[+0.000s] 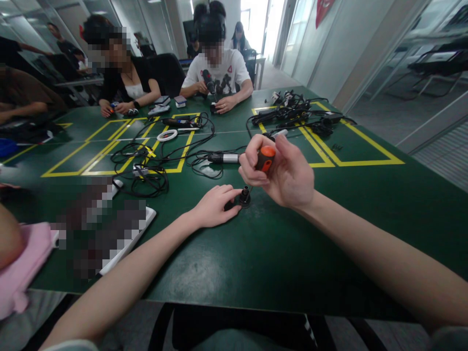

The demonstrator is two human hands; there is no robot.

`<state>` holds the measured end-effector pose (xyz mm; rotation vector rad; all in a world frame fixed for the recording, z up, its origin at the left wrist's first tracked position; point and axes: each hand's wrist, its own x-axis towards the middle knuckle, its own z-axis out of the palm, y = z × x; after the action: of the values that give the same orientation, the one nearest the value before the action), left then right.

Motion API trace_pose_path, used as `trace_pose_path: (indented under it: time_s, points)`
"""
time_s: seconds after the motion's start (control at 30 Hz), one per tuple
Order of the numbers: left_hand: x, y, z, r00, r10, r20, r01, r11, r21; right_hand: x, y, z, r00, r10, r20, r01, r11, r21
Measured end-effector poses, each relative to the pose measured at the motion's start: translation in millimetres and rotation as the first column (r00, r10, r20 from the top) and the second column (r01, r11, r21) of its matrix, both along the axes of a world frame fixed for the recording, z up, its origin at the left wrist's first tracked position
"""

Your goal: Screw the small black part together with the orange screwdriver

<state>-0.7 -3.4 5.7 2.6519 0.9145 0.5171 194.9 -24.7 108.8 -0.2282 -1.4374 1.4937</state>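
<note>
My right hand [283,170] is wrapped round the orange and black handle of a screwdriver [266,160]. Its thin shaft slants down and meets a small black round part [244,197] on the green table. That part has a wide base and a short upright post. From the left side, my left hand [218,205] pinches the part's base between thumb and fingers, holding it against the tabletop. The exact spot where the screwdriver tip touches is too small to make out.
Beyond my hands lie a black and silver cylindrical tool [226,158] and tangled black cables [141,170]. More cables and devices [292,109] are heaped at the back right. A white-edged tablet-like object [146,219] lies to the left. Across the table [204,273], a person [223,73] holds a power drill.
</note>
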Motion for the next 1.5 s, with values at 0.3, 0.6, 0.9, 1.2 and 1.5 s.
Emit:
trace_pose_path:
  time_s: [0.3,0.6,0.9,1.2,1.5]
  points:
    - [0,0,-1.7,1.000,0.006,-0.002,-0.006,1.000,0.003,-2,-3,0.8,0.999,0.031,-0.015,-0.031,0.999,0.013]
    - [1,0,-1.1,1.000,0.000,-0.003,0.000,1.000,-0.006,0,-2,-2.1,0.999,0.034,-0.028,-0.034,0.999,-0.015]
    - [1,-1,-0.4,1.000,0.007,-0.015,-0.007,1.000,-0.027,3,3,2.3,0.996,-0.075,0.038,0.075,0.997,0.000]
    - [0,-1,-3.6,1.000,0.016,-0.014,-0.016,1.000,-0.019,-1,-6,-4.7,0.999,0.033,-0.012,-0.033,0.999,-0.015]
    - [1,-3,-2.8,1.000,0.007,0.000,-0.007,0.998,-0.062,2,3,9.2,0.995,0.002,0.095,0.005,0.997,-0.073]
